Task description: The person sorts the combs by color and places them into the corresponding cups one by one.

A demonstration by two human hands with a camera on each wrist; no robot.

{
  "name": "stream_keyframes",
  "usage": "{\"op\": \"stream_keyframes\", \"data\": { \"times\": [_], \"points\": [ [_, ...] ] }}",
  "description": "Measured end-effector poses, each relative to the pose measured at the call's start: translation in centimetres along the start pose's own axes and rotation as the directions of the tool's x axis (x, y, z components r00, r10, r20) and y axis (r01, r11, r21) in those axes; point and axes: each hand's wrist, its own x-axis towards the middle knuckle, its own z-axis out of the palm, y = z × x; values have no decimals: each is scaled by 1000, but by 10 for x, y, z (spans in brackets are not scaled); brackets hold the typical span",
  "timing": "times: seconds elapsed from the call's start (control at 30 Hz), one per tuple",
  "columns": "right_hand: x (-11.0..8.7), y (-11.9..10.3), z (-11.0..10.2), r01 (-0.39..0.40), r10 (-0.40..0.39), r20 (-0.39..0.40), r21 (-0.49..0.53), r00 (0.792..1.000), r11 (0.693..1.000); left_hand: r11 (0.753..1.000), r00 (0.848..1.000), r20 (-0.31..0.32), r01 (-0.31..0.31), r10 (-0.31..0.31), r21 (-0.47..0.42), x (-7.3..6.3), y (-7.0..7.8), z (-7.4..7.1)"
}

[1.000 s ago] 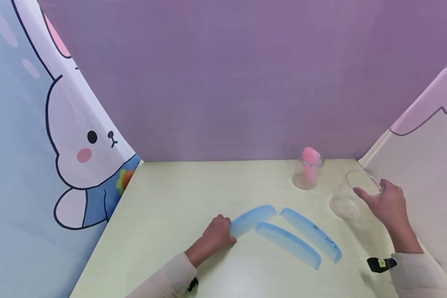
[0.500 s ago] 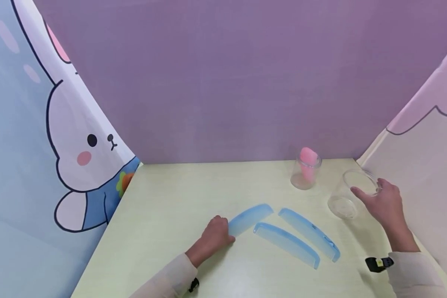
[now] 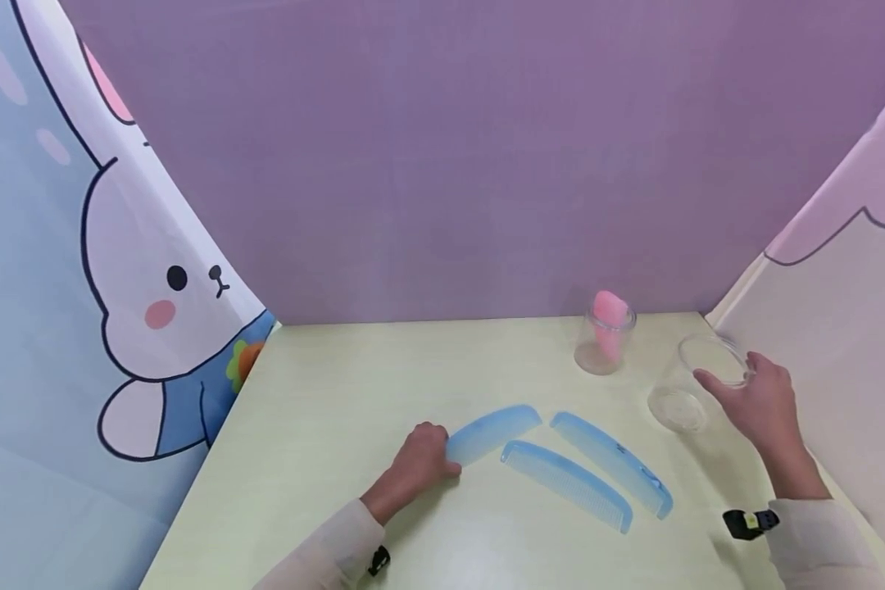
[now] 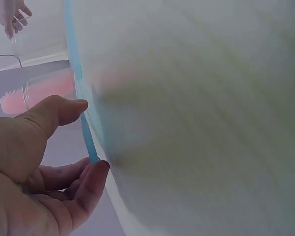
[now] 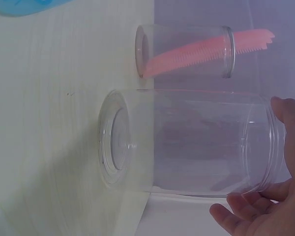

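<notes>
My left hand [image 3: 417, 460] pinches the near end of a pale blue translucent comb [image 3: 497, 430] lying on the table. In the left wrist view the thumb and fingertips sit on opposite sides of that comb [image 4: 90, 141], which appears edge-on. Two more blue combs, one plain [image 3: 568, 485] and one with dark marks [image 3: 614, 460], lie to the right. At the right side, my right hand [image 3: 765, 401] holds the rim of a clear jar [image 5: 187, 142] between thumb and fingers. The jar stands upright on its base, and nothing shows inside it.
A smaller clear cup [image 3: 593, 358] with a pink comb [image 5: 201, 51] leaning inside stands behind the jar, near the table's back edge. A purple cloth [image 3: 442, 164] rises behind the table [image 3: 339, 385], with printed cloths on both sides.
The left hand and the blue comb it holds have shifted slightly left. The right hand and the jar keep the same place; the view itself shifts a little.
</notes>
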Motion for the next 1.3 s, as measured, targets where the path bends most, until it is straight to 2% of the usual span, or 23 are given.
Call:
{"op": "stream_keyframes", "data": {
  "times": [0.07,0.3,0.53,0.77,0.93,1.3],
  "points": [
    [0,1,1,-2,2,0,5,1000,1000,1000,1000,-11,-13,13,-12,1,-1,0],
    [32,4,1,28,-28,18,-2,999,1000,997,999,-38,2,-5,-83,17,9,-7],
    [32,2,1,18,-18,24,-6,1000,1000,992,999,-31,7,-11,-125,24,13,-15],
    [32,2,2,17,-17,22,-10,1000,1000,994,1000,-22,-3,1,-110,26,19,-20],
    [32,2,3,20,-20,17,-14,1000,1000,991,999,-24,-28,25,-132,28,22,-23],
    [32,0,2,26,-26,13,-10,1000,1000,987,993,-61,-108,102,-117,34,36,-30]
  ]
}}
